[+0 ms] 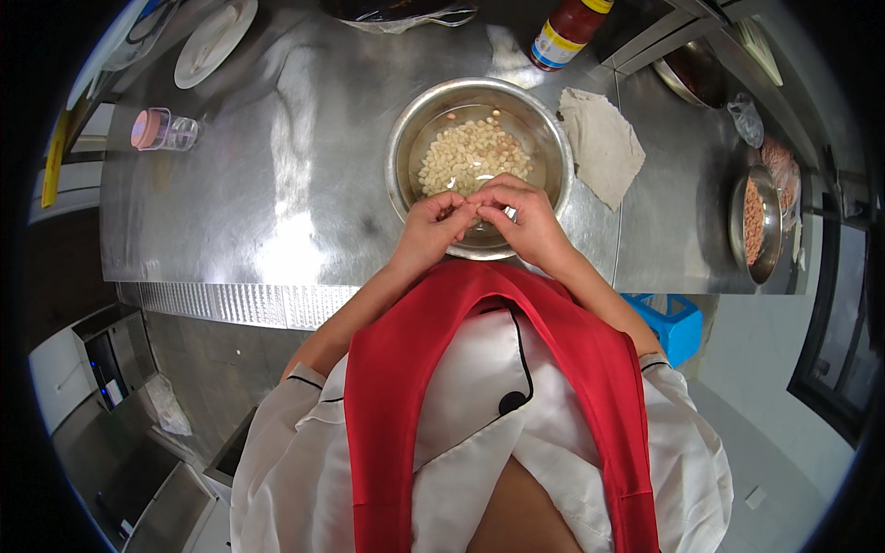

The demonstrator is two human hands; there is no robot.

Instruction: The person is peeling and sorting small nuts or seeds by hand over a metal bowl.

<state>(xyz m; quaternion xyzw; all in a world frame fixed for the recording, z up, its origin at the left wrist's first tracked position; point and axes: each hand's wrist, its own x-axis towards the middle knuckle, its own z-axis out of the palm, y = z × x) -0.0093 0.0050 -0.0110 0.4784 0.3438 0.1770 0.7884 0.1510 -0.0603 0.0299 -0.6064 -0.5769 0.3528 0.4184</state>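
A round stainless steel bowl (399, 138) stands on the metal worktop, holding pale peanuts (470, 153) in clear water; a few have reddish skins. Over the bowl's near side, my left hand (440, 222) and my right hand (520, 211) meet with their fingertips pinched together. A small pale piece, seemingly a peanut, is between the fingertips, mostly hidden by them. Which hand bears it is hard to tell.
Right of the bowl lies a beige cloth (600, 144), with a red-filled bottle (568, 33) behind it. Farther right stands a metal bowl of reddish peanuts (753, 221). A pink-lidded jar (164, 130) and a white plate (216, 43) are at left. A blue plastic stool (676, 330) stands below the edge.
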